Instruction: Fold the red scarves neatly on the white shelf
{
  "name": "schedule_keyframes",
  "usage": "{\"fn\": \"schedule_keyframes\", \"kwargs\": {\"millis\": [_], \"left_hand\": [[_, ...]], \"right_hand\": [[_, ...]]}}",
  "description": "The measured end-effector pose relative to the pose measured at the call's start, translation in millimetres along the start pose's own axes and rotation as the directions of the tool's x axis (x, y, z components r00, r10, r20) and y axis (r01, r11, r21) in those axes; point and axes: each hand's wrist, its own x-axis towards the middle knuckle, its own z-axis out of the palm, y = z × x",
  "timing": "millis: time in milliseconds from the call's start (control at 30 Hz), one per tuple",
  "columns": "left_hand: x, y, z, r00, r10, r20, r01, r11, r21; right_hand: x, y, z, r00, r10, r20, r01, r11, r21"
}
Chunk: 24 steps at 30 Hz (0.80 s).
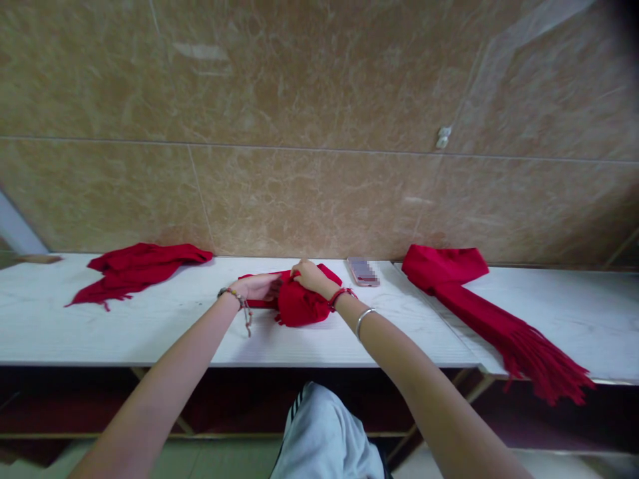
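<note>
A red scarf [304, 307], bunched into a thick folded bundle, lies on the white counter [164, 336] in front of me. From the left, my left hand [256, 287] reaches to it with the palm turned inward; its fingers close on the fabric, their tips partly hidden. My right hand [312, 275] is bent over the top of the bundle, fingers pinching the cloth. A flatter strip of the same scarf extends leftward behind my left hand.
Another red scarf [144, 269] lies crumpled on the left. A third, fringed red scarf [466, 309] is on the right, its fringe hanging over the front edge. A phone [363, 271] rests near the tiled wall [309, 193]. Open shelves [239, 402] are below the counter.
</note>
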Motion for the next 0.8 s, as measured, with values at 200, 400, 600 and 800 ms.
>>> {"fn": "schedule_keyframes", "kwargs": {"millis": [200, 400, 600, 800], "left_hand": [[-17, 4, 14.2, 0.949, -0.288, -0.131, 0.149, 0.772, -0.618], [3, -6, 36.2, 0.891, -0.374, -0.257, 0.134, 0.757, -0.639], [3, -12, 42.5, 0.904, -0.316, -0.289, 0.07, 0.775, -0.628], [-3, -16, 45.6, 0.89, -0.327, -0.317, 0.061, 0.776, -0.628]], "right_hand": [[7, -5, 9, 0.996, 0.076, -0.046, -0.076, 0.997, 0.01], [-69, 2, 20, 0.819, 0.279, -0.502, -0.202, 0.958, 0.204], [-101, 13, 30, 0.963, 0.247, -0.105, -0.227, 0.958, 0.172], [-52, 0, 39, 0.972, 0.234, 0.031, -0.236, 0.949, 0.211]]}}
